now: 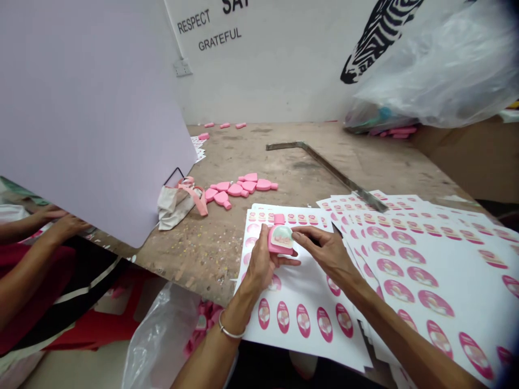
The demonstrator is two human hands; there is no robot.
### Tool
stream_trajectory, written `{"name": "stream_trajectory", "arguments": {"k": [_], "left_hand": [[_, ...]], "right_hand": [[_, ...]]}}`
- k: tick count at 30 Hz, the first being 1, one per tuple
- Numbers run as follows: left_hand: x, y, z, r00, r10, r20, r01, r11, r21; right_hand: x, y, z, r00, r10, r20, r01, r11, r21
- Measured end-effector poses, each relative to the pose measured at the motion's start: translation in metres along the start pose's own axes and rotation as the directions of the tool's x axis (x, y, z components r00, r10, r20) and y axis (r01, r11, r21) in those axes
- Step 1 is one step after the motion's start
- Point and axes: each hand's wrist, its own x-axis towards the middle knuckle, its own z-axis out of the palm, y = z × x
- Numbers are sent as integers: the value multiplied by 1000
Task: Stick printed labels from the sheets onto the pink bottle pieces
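Note:
My left hand [260,265] is wrapped round a small pink toy bottle [279,250] and keeps it upright above a sheet of stickers [312,292]. A pale green and white label [281,236] lies on the bottle's front. At the label's right edge, the thumb and forefinger of my right hand [326,251] are pinched together on it. How much of the label is stuck down I cannot tell. The sheet below bears pink oval and small rectangular stickers, with a bare white patch in its middle.
More sticker sheets [458,265] overlap at right, with a bent metal bar [332,170] reaching onto them. Several pink bottles [237,189] lie beside a cloth pouch [174,205]. A large pale board [89,108] blocks the left, near another person's hands [65,224]. A plastic bag [162,335] hangs below.

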Motion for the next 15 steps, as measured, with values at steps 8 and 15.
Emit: {"name": "stream_trajectory", "arguments": {"k": [8,15], "left_hand": [[-1,1,-3,1000,-12,17,13,1000,-28],[-1,2,-3,1000,-20,6,20,999,-37]], "right_hand": [[-3,-2,2,1000,-12,14,12,1000,-3],[-3,-4,2,999,-20,31,21,1000,-23]]}}
